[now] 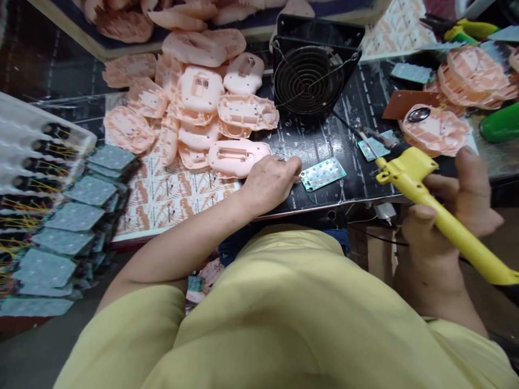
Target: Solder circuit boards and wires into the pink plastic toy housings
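My left hand (pixel 272 182) is closed at the left edge of a small green circuit board (pixel 324 174), its fingertips pinched there. The board lies flat on the black bench mat, and a thin wire curls below it. On the right, my right hand (pixel 441 227) grips a yellow soldering gun (pixel 441 210), its thin metal tip pointing up and left. Close to that tip lies a second circuit board (pixel 375 147). Just left of my left hand is a pink plastic shell (pixel 239 159) with a battery slot.
A black fan (pixel 310 81) with a wire guard stands behind the board. Many pink shells (pixel 198 89) are heaped at back left. Stacked circuit boards (pixel 60 243) with wired parts fill the left side. More shells (pixel 472 75), yellow-green pliers (pixel 470 29) and a green object (pixel 500 123) lie right.
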The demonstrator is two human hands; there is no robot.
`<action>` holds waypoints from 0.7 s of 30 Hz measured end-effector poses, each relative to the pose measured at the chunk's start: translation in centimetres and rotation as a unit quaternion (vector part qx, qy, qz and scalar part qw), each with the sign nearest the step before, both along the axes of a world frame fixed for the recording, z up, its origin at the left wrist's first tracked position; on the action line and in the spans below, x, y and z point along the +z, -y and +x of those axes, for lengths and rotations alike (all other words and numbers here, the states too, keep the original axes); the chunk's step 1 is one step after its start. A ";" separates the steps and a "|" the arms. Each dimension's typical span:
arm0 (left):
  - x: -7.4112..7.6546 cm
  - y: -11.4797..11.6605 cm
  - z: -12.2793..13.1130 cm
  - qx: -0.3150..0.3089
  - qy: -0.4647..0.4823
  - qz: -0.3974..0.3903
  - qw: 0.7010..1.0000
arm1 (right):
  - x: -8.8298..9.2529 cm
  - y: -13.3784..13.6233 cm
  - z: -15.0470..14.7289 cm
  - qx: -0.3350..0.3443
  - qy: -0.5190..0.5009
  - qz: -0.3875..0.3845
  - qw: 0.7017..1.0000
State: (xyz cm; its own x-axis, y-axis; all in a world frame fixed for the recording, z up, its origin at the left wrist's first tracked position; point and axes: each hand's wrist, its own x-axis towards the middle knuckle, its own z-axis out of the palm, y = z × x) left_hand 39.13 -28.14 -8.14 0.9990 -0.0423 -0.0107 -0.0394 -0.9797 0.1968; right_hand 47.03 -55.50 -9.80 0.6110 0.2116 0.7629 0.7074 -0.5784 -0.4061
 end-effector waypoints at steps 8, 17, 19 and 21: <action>-1.6 -0.2 -0.6 -0.074 0.107 0.036 0.991 | 0.9 0.6 -0.5 0.075 0.000 0.041 0.996; -1.9 -0.1 -0.7 -0.074 0.114 0.022 0.990 | 0.9 1.8 -1.7 0.196 -0.086 0.032 0.976; -1.8 0.0 -0.7 -0.074 0.112 0.017 0.991 | 1.1 1.5 -1.8 0.236 -0.089 0.032 0.967; -1.9 0.0 -0.7 -0.075 0.112 0.012 0.991 | 1.4 1.0 -1.9 0.259 -0.085 0.020 0.962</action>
